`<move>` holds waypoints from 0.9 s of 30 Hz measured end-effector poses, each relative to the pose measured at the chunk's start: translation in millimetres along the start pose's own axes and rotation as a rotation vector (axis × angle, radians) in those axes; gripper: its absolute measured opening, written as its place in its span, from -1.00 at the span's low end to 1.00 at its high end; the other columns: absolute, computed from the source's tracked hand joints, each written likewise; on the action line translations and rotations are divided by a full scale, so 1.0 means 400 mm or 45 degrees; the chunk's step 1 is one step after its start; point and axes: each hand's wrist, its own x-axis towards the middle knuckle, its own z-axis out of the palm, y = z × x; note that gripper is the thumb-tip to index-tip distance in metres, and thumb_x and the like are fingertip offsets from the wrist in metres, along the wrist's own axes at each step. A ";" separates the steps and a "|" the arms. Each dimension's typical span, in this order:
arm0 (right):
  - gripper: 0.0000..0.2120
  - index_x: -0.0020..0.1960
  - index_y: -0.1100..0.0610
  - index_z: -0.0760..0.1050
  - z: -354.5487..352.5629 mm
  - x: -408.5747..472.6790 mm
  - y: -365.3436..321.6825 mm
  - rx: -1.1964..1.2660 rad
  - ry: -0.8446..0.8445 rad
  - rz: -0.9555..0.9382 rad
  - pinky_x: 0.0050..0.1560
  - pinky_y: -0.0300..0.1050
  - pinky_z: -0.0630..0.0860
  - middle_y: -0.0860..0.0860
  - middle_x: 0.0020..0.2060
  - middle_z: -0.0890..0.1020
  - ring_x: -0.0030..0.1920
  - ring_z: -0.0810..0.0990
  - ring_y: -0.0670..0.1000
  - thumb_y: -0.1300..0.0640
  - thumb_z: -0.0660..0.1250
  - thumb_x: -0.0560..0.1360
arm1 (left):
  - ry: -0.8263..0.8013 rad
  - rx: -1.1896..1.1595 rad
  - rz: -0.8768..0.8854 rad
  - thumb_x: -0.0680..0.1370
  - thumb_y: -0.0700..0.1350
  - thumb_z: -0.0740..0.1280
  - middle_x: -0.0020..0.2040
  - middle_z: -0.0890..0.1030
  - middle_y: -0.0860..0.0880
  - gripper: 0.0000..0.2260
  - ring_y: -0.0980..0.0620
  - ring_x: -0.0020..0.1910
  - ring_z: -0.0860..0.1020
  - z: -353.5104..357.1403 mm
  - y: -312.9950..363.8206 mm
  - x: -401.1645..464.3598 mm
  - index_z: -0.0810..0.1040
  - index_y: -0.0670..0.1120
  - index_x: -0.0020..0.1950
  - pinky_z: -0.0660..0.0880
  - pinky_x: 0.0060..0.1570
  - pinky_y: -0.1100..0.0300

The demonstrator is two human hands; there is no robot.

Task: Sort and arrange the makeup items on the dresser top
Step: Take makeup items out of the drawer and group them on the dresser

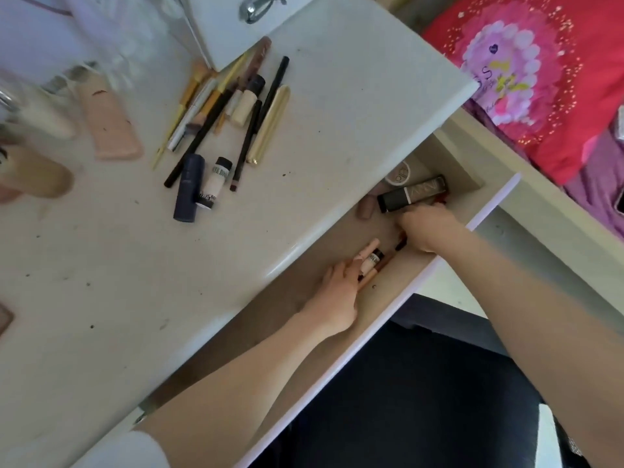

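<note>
Makeup lies mid-dresser; more stays in the drawer. Our left hand pinches small tubes; right hand, fingers hidden, reaches. We should lift few, firmly.

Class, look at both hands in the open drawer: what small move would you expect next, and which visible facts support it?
Probably the left hand lifts the small tubes at its fingertips out of the drawer and lays them beside the pencils and tubes already gathered on the dresser top. The right hand is deeper in, below the dark tube.
</note>
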 end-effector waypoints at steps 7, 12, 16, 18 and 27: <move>-0.74 0.19 0.20 0.47 0.010 0.029 0.028 -0.081 -0.048 -0.104 0.19 -0.02 0.33 0.10 0.18 0.49 0.22 0.45 0.12 0.25 0.13 0.55 | 0.061 0.041 -0.261 0.60 -0.01 0.10 0.33 0.32 -0.13 -0.60 -0.11 0.32 0.26 0.016 0.047 0.101 0.22 -0.10 0.41 0.18 0.26 0.02; -0.68 0.27 0.21 0.42 0.002 0.029 0.028 -0.024 -0.149 -0.112 0.16 -0.01 0.37 0.12 0.25 0.40 0.29 0.34 0.12 0.20 0.16 0.54 | -0.108 0.109 -0.322 0.62 -0.05 0.03 0.32 0.35 -0.17 -0.59 -0.14 0.32 0.28 0.017 0.075 0.115 0.16 -0.05 0.47 0.20 0.28 -0.01; -0.71 0.20 0.19 0.46 -0.015 0.026 0.027 0.010 -0.229 -0.099 -0.01 -0.06 0.38 0.10 0.09 0.48 0.12 0.44 0.10 0.18 0.18 0.50 | -0.124 -0.006 -0.310 0.61 -0.01 0.05 0.17 0.50 -0.12 -0.62 -0.11 0.16 0.47 -0.005 0.074 0.130 0.25 0.05 0.44 0.38 0.17 0.05; -0.78 0.08 0.20 0.49 -0.027 0.021 0.031 0.029 -0.262 -0.082 -0.12 -0.10 0.37 0.10 -0.04 0.52 -0.08 0.47 0.10 0.22 0.17 0.49 | -0.104 -0.047 -0.309 0.61 0.00 0.06 0.12 0.54 -0.09 -0.65 -0.09 0.13 0.49 -0.006 0.080 0.132 0.33 0.03 0.39 0.39 0.14 0.07; -0.77 0.14 0.18 0.49 -0.029 0.014 0.030 -0.016 -0.254 -0.076 -0.07 -0.11 0.34 0.10 0.09 0.57 0.09 0.52 0.10 0.12 0.22 0.54 | -0.364 -0.086 -0.199 0.63 0.06 0.01 -0.15 0.54 -0.04 -0.54 0.00 -0.20 0.53 -0.044 0.093 0.128 -0.05 0.12 0.51 0.46 -0.13 0.17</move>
